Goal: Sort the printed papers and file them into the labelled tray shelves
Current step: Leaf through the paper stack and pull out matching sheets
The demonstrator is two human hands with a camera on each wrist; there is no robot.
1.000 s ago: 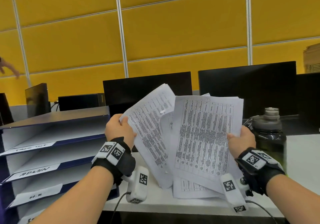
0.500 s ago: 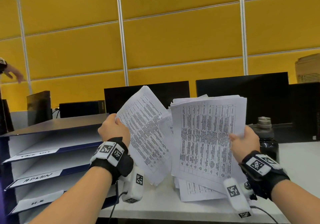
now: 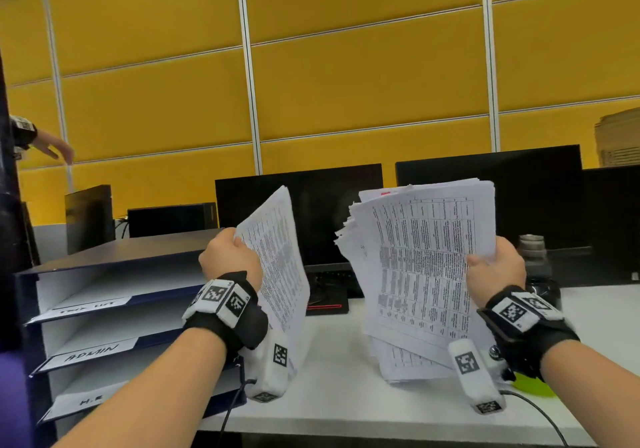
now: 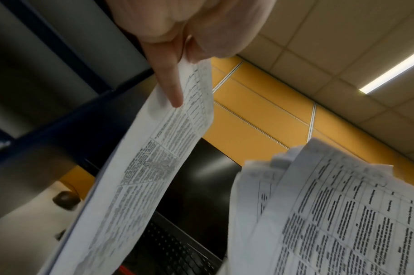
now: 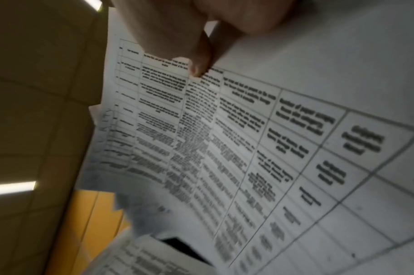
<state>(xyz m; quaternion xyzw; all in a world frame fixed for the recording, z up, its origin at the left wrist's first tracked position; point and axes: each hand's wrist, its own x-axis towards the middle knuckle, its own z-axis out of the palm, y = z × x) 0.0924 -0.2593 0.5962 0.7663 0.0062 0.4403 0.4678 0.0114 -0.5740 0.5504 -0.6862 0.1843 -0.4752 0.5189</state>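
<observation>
At the far left stands the tray shelves unit [image 3: 114,312], its slots opening toward the person and sloping down to the front, with handwritten labels on their front lips: the top one is too blurred to read, the next reads ADMIN [image 3: 93,353], the lowest visible one seems to read H.R. Just right of it the left hand [image 3: 230,260] holds a separated sheet [image 3: 280,267] up over the worktop [image 3: 346,395]; the wrist view shows its fingers [image 4: 170,87] pinching the sheet's edge, one laid straight along the print and the thumb behind. The sheet stands nearly on end, long axis close to vertical and leaning a little to the right at the top, printed face turned toward the right and edge-on to the head camera. Clear of it, across a gap, the right hand [image 3: 495,267] grips the remaining stack [image 3: 426,274], thumb pressed on the printed table and fingers curled behind; the stack is also upright, long axis vertical, print facing the person, its left edges fanned and uneven. The step in hand looks like filing one sorted sheet. Judging by that, the next move calls for tipping the sheet flat, turning its short edge toward the matching slot and sliding it in leftward, while the stack stays clamped so that no loose page slips.
</observation>
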